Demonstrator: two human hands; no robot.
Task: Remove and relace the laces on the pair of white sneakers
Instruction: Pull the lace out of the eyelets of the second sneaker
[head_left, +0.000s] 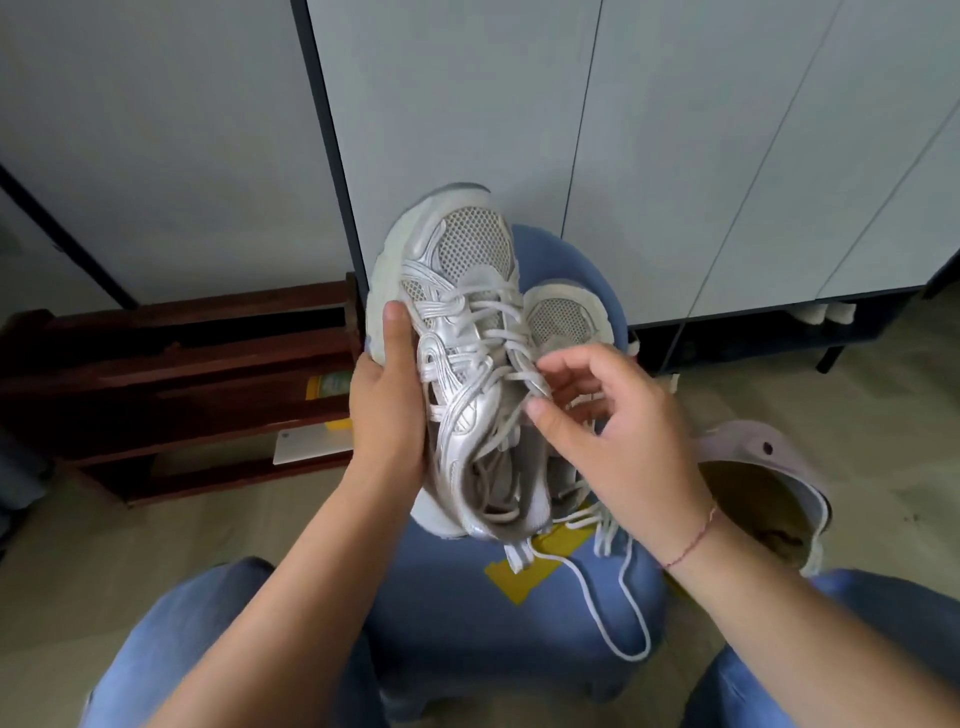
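Denim knees (171, 639), left hand (387, 410) gripping sneaker (467, 270), right hand (618, 436) pinching lace (519, 370)

We see soft, even light without hard shadows; the pale cabinet doors (467, 104) read dull grey-blue. The wide lens bows straight edges toward the frame's sides, the dark wooden rack (182, 374) at left sinks into murk, and detail is slightly soft throughout, with mild sheen on the sneaker (457, 364).

No text, brand, label or number can be read on anything here.
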